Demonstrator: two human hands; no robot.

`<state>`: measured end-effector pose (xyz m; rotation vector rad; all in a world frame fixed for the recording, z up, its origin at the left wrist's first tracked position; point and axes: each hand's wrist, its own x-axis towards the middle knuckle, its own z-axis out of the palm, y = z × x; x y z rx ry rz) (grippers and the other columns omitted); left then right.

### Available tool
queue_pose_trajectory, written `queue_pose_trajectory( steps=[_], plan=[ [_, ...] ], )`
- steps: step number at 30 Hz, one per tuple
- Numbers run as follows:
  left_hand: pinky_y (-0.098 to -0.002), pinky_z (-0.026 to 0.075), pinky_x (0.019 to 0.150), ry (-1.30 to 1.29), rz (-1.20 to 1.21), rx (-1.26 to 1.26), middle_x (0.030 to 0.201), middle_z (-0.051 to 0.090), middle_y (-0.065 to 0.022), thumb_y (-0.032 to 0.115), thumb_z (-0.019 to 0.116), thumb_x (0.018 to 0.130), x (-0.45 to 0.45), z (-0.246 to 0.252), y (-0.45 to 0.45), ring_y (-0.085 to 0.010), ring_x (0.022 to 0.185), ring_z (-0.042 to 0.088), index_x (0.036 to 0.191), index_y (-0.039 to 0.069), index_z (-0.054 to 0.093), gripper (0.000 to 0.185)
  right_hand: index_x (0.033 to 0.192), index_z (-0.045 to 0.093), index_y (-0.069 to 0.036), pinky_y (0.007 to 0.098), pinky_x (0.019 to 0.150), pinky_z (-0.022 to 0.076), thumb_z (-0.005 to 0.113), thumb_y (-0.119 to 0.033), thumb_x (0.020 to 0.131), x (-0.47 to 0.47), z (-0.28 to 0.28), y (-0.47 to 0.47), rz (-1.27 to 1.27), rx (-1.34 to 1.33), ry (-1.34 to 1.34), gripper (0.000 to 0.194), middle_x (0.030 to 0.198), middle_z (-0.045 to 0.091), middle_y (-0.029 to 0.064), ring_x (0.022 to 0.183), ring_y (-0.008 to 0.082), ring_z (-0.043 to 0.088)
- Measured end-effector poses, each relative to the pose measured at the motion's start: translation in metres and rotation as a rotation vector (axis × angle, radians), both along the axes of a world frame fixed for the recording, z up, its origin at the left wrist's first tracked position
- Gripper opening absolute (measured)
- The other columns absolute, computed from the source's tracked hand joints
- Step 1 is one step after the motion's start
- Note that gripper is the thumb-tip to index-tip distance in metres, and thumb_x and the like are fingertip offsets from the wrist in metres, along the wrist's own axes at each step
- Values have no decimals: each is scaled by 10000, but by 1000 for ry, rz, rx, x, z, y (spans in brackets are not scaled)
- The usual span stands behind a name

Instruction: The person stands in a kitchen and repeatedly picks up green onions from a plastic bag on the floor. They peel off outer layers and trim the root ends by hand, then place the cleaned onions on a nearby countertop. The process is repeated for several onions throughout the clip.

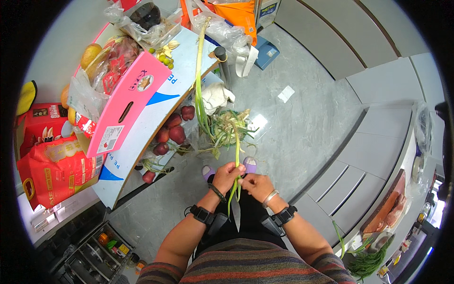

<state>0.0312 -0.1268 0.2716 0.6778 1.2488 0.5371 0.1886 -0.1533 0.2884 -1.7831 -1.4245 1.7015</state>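
My left hand [228, 176] is closed around the stalk of a green onion [237, 149], whose root end points away from me and whose green leaves hang towards my body. Close on its right, my right hand [256, 185] has its thumb and fingertips at the leaves. A knife blade [236, 213] points towards me beneath the hands; its handle is hidden and I cannot tell which hand has it. Beyond the hands, a heap of green trimmings and roots [230, 127] fills a bin on the floor. One long green onion [199, 71] lies across the table's edge.
At left stands a table [159, 103] with a pink cardboard box [129, 106] and a red bag [62, 167]. Red apples [177, 134] lie on the shelf below. On the right counter are a cutting board with meat [386, 209] and a bunch of green herbs [370, 261].
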Motion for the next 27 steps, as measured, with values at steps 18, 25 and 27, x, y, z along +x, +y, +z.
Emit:
queue_pose_trajectory(
  steps=[18, 25, 27],
  plan=[
    [-263, 545, 679, 35, -71, -12, 921, 668, -124, 91, 566, 895, -42, 41, -33, -153, 806, 658, 1187, -62, 533, 331, 839, 658, -13, 291, 574, 469, 632, -153, 825, -24, -44, 16, -198, 22, 141, 143, 675, 646, 78, 598, 148, 591],
    [-229, 513, 687, -19, -233, -81, 920, 677, -114, 126, 550, 894, -59, 68, -38, -119, 745, 651, 1165, -43, 539, 320, 810, 654, -17, 305, 562, 480, 616, -148, 822, -3, -80, 29, -348, 55, -152, 137, 627, 634, 94, 546, 183, 597],
    [-222, 510, 686, -7, -243, -91, 915, 681, -105, 129, 553, 890, -60, 71, -42, -119, 755, 656, 1145, -45, 548, 309, 826, 654, -17, 309, 520, 463, 601, -152, 843, -1, -86, 34, -451, -78, -68, 146, 629, 635, 82, 527, 177, 589]
  ],
)
